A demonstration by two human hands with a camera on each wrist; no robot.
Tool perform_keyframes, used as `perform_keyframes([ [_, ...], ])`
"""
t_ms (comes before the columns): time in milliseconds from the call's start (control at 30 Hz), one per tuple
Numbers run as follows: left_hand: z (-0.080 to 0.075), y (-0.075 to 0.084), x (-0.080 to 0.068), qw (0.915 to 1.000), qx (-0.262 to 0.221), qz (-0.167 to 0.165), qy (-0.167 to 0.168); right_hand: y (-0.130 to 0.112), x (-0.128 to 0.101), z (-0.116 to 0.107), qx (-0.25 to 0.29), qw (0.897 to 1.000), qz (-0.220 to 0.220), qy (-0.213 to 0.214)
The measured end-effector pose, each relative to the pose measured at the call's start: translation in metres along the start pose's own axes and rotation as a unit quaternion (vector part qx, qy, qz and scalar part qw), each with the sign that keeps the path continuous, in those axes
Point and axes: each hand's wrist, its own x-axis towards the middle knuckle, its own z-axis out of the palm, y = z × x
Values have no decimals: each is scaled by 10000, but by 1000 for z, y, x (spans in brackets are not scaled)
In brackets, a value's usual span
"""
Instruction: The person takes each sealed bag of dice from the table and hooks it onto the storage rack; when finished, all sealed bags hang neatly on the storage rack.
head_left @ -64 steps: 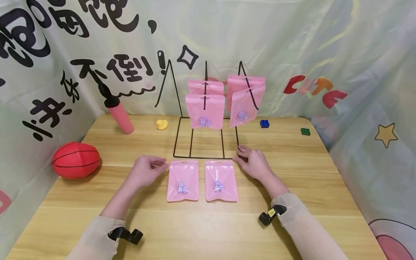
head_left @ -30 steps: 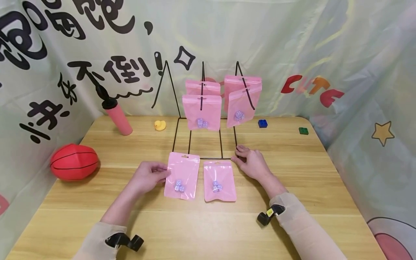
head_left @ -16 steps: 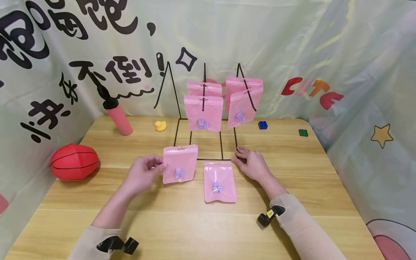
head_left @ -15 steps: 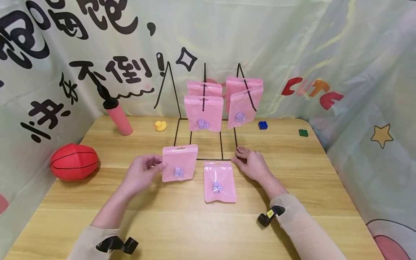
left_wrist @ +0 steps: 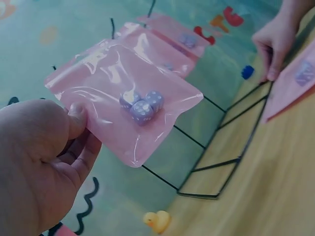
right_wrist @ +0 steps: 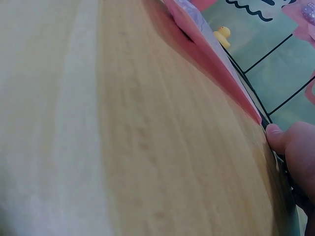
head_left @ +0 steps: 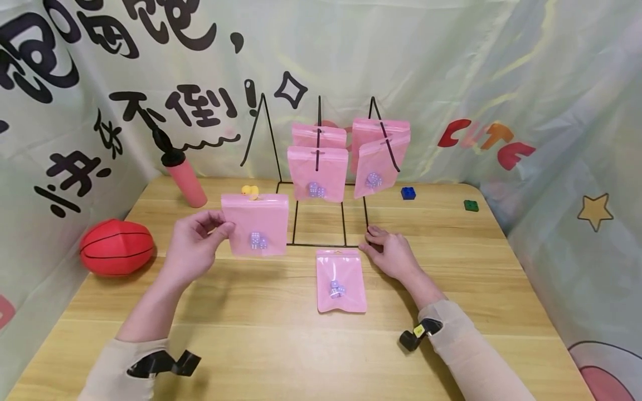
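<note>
Between thumb and fingers my left hand pinches the left edge of a pink zip bag, raised above the table and upright. Several lilac dice lie inside it, seen closely in the left wrist view. My right hand grips the front right corner of a black wire rack. Pink bags hang from two of the rack's arms: a front bag with another behind on the middle arm, and a tilted bag before another on the right. The left arm carries none. One more bag lies flat near my right hand.
A yellow toy duck is partly covered by the raised bag. A red ball and a pink pump stand at the left. Blue and green toy bricks lie back right. A printed curtain encloses the table.
My left hand took the left bag by its edge, lifted it off the table, tipped it upright and carried it up and leftward. My right hand has stayed at the rack's corner.
</note>
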Motion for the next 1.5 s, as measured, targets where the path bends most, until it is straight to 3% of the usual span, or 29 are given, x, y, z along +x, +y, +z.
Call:
perform_keyframes([
  [233,-10,13,11,9995,-32,203,230,1,-1,-1,-19,10000,65,-11],
  [567,-19,24,28,9992,-94,118,380,2,0,-2,44,9999,103,-41],
  [1267,-12,3,65,9983,-174,-485,257,2,-3,1,47,10000,19,58],
  [1500,-4,-1,83,9970,-277,-557,453,1,-3,1,73,9999,85,34],
])
